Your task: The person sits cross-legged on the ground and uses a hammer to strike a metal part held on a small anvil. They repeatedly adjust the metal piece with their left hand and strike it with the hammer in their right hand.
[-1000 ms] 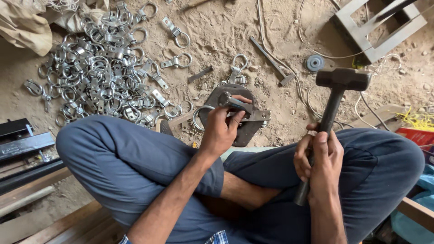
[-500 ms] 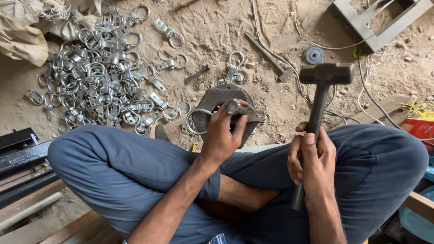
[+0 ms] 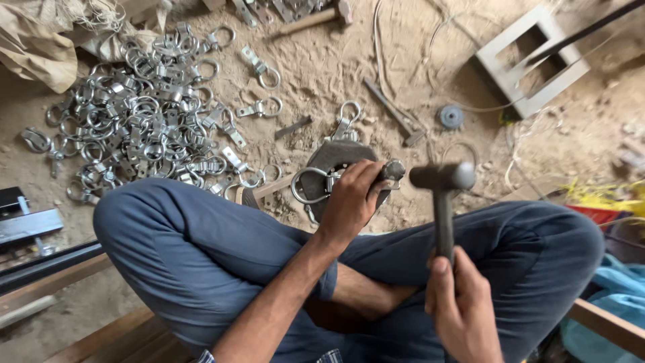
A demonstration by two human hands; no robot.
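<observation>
On the sandy floor (image 3: 322, 74) at far left, a heap of metal ring clamps (image 3: 144, 121). Just right of it, on a dark metal block (image 3: 336, 156) ahead of the crossed legs, one ring clamp (image 3: 310, 185), pinned by the left hand (image 3: 353, 198), fingers curled tight around its end. Further right, a hammer (image 3: 442, 195), head raised near that clamp, handle gripped in the closed right hand (image 3: 460, 306).

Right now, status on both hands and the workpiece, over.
Left hand pins ring clamp on metal block. Right hand grips hammer, head raised beside it. Nothing between them.
</observation>
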